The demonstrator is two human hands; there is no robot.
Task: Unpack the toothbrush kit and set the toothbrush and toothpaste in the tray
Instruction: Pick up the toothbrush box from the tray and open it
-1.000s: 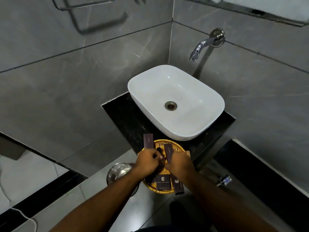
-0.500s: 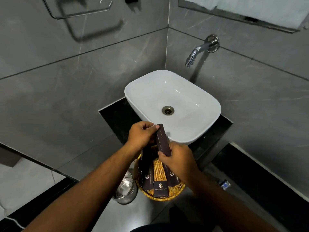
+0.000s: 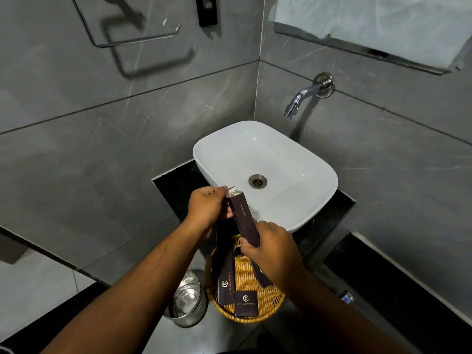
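A long dark brown box marked "Dental Kit" (image 3: pixel 244 217) is held up over the front edge of the sink. My right hand (image 3: pixel 272 251) grips its lower end. My left hand (image 3: pixel 208 205) pinches the flap at its top end, which is lifted open. Below the hands sits a round woven yellow tray (image 3: pixel 251 273) on the black counter. Other dark brown boxes lie in the tray: a long one (image 3: pixel 224 277) on the left and a small square one (image 3: pixel 246 302) at the front. No toothbrush or toothpaste is visible.
A white basin (image 3: pixel 268 159) stands on the black counter (image 3: pixel 176 185) with a chrome tap (image 3: pixel 304 95) on the wall above. A steel bin (image 3: pixel 186 300) stands on the floor at the left of the tray. Grey tiled walls close in the corner.
Both hands lifted the dental kit box out of the tray and raised it toward the sink. The left hand now has the top flap pulled open. The camera tilted upward.
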